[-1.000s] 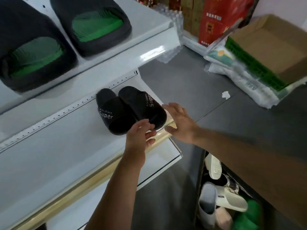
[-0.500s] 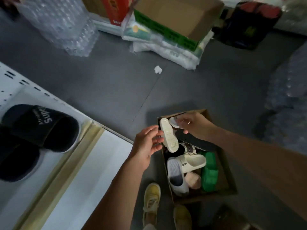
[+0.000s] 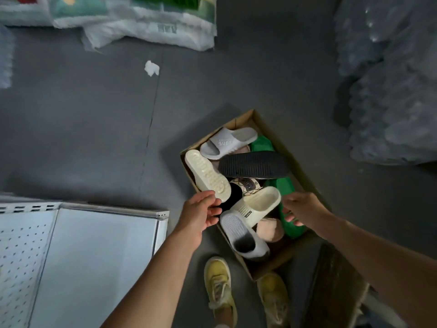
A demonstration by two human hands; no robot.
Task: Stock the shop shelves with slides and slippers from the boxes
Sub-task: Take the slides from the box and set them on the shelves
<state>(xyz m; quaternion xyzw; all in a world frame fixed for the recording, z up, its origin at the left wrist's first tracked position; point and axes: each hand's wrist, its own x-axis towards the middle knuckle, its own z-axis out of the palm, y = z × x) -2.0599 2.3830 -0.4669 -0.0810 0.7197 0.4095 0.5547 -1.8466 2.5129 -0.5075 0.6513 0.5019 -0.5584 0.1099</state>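
I am looking down at a shop's stockroom floor. A cardboard box (image 3: 287, 147) heaped with assorted slides sits on grey flooring; left of the box stands bare white perforated metal shelving (image 3: 78, 252), with shrink-wrapped bottle packs (image 3: 390, 91) to its right and bagged goods (image 3: 146, 22) beyond it.

Open brown cardboard box (image 3: 257, 119) on grey floor (image 3: 82, 129), full of mixed slides. Left hand (image 3: 201, 215) pinches heel of cream slide lying sole-up (image 3: 207, 176). Right hand (image 3: 301, 208) is at the green slide (image 3: 287, 192), beside upright cream slide (image 3: 256, 204); grip unclear. Black ribbed sole (image 3: 254, 164) lies across the pile. White metal shelf (image 3: 94, 256) lower left; yellow sneakers (image 3: 218, 284) below box.
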